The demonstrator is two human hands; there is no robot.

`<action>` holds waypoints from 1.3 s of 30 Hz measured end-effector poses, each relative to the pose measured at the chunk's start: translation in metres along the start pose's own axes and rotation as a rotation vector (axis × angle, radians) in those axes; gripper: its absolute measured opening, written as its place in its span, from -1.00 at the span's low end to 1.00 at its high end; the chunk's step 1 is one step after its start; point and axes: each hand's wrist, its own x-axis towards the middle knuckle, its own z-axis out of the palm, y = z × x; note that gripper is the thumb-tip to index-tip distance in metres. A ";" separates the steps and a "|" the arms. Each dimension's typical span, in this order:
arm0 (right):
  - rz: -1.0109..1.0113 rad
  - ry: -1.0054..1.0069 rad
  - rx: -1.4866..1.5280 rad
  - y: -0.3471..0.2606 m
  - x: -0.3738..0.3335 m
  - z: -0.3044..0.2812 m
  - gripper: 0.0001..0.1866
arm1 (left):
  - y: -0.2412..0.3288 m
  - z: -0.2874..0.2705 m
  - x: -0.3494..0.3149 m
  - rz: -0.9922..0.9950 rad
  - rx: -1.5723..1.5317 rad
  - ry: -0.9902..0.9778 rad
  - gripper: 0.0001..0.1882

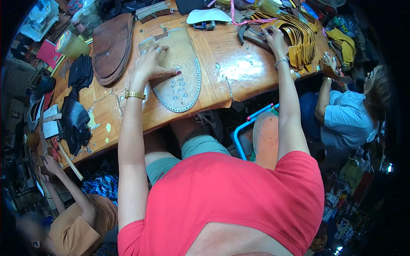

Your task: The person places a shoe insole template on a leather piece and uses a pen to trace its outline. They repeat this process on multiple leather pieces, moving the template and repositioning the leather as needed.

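My left hand [151, 64] lies flat, fingers spread, on a tan sole-shaped pattern board [181, 72] with a stitched edge, on the wooden table [239, 64]. It wears a ring, and a gold watch sits on the wrist. My right hand [273, 37] reaches to the far side of the table and closes its fingers on a dark tool [252, 34] beside a stack of curved yellow leather pieces [301, 36]. A bracelet sits on that wrist.
A pile of brown leather soles [113, 45] lies at the left, with black pieces [79, 72] and a tape roll [68, 42] near it. A person in blue [346, 119] sits at the right holding a yellow piece. Another person in brown [81, 222] works at the lower left.
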 end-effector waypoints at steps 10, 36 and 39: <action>-0.021 -0.014 -0.049 -0.010 0.000 -0.003 -0.77 | 0.002 -0.003 -0.001 -0.009 -0.002 -0.017 0.10; -0.033 0.068 -0.158 -0.010 -0.003 -0.002 -0.73 | 0.001 -0.002 0.000 -0.021 0.028 -0.031 0.11; -0.013 0.090 -0.185 -0.009 -0.002 -0.003 -0.73 | 0.002 -0.003 0.000 -0.026 0.029 -0.036 0.11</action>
